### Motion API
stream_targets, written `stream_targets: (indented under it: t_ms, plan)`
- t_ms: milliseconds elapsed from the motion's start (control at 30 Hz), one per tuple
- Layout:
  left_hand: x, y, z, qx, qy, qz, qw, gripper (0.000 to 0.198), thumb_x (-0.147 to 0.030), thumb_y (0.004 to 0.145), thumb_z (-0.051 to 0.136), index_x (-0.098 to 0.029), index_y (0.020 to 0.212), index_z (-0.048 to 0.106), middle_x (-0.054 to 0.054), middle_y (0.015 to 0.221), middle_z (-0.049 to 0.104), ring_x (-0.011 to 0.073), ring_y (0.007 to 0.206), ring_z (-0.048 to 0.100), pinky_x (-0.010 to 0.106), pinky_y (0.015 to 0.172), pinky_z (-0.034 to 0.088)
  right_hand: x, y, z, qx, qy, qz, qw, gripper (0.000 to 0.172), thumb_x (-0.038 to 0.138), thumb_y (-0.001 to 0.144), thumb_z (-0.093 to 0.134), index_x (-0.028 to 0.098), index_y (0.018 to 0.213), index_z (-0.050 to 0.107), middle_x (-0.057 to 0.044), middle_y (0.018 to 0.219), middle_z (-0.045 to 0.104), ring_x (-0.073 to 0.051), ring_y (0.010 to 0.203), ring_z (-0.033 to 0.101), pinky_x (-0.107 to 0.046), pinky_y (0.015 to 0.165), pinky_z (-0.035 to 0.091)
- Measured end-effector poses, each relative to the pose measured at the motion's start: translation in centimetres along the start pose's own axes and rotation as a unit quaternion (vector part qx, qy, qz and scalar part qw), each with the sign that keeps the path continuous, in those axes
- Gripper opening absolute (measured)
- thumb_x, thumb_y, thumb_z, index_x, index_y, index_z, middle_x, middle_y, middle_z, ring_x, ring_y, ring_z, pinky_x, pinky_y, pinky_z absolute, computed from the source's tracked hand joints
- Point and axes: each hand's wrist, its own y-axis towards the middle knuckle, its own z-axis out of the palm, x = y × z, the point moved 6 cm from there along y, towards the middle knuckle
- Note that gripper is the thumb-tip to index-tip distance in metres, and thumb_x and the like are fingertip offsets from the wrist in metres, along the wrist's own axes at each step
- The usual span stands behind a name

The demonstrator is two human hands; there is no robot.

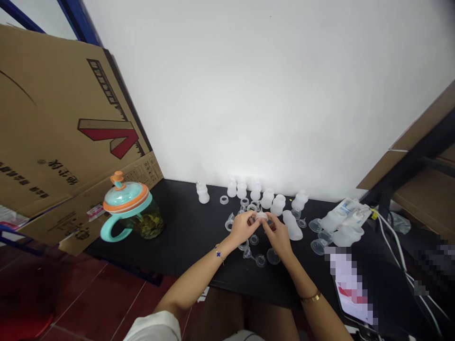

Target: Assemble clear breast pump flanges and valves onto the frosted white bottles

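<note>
My left hand (243, 228) and my right hand (278, 235) meet above the black table (185, 246), with their fingertips pinching a small white translucent silicone piece (261, 216), possibly a teat. Its exact shape is partly hidden by my fingers. Around my hands lie several transparent silicone rings (223, 200) and small transparent cup-shaped parts (260, 260). Behind them stands a row of frosted plastic bottles (255, 192), and another frosted bottle (292, 226) lies on its side just beyond my right hand.
A teal and orange lidded mug (127, 203) filled with leaves stands left of my hands, before a large cardboard sheet (67, 128). Transparent funnel-shaped parts (319, 246) and white packaging (351, 213) sit right. A phone (350, 289) and white cables (394, 246) lie further right.
</note>
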Motion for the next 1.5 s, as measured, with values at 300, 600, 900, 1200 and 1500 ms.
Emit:
stream_targets:
  t_ms: [300, 600, 900, 1200, 1500]
  plan:
    - [0.13, 0.01, 0.15, 0.004, -0.003, 0.015, 1.0, 0.019, -0.033, 0.088, 0.056, -0.019, 0.091, 0.067, -0.002, 0.063, 0.061, 0.0121, 0.053, 0.054, 0.023, 0.056, 0.041, 0.98, -0.12, -0.06, 0.01, -0.046, -0.023, 0.999, 0.035, 0.05, 0.096, 0.047, 0.022, 0.097, 0.067, -0.003, 0.077, 0.07, -0.019, 0.064, 0.062, -0.026, 0.055, 0.042]
    - [0.24, -0.04, 0.11, -0.005, 0.021, 0.002, 1.0, 0.015, -0.031, 0.086, 0.057, -0.02, 0.088, 0.066, -0.003, 0.06, 0.058, 0.0123, 0.054, 0.053, 0.023, 0.057, 0.041, 0.67, -0.12, 0.01, 0.0, -0.074, -0.023, 0.997, 0.035, 0.051, 0.095, 0.047, 0.022, 0.095, 0.066, -0.003, 0.077, 0.07, -0.02, 0.064, 0.062, -0.027, 0.056, 0.041]
    - [0.1, -0.13, 0.0, -0.014, 0.034, 0.009, 0.999, 0.012, -0.03, 0.086, 0.058, -0.02, 0.081, 0.061, -0.004, 0.059, 0.055, 0.0118, 0.054, 0.052, 0.022, 0.055, 0.038, 0.61, -0.17, 0.07, -0.005, -0.09, -0.027, 0.996, 0.037, 0.054, 0.095, 0.047, 0.022, 0.088, 0.063, 0.001, 0.065, 0.061, -0.017, 0.057, 0.055, -0.026, 0.053, 0.035]
    - [0.18, -0.17, 0.15, -0.011, 0.031, 0.006, 0.999, 0.013, -0.031, 0.086, 0.057, -0.02, 0.079, 0.059, -0.005, 0.06, 0.053, 0.0115, 0.054, 0.051, 0.022, 0.056, 0.038, 0.57, -0.19, 0.07, -0.004, -0.084, -0.026, 0.996, 0.038, 0.056, 0.094, 0.047, 0.021, 0.084, 0.061, 0.004, 0.059, 0.052, -0.015, 0.053, 0.049, -0.026, 0.053, 0.031]
    - [0.24, -0.15, 0.26, -0.013, 0.028, 0.014, 0.999, 0.013, -0.029, 0.084, 0.058, -0.02, 0.076, 0.055, -0.006, 0.058, 0.05, 0.0106, 0.053, 0.048, 0.021, 0.055, 0.035, 0.46, -0.03, 0.17, -0.005, -0.088, -0.026, 0.996, 0.039, 0.056, 0.094, 0.046, 0.021, 0.081, 0.059, 0.006, 0.055, 0.045, -0.013, 0.049, 0.045, -0.026, 0.052, 0.027]
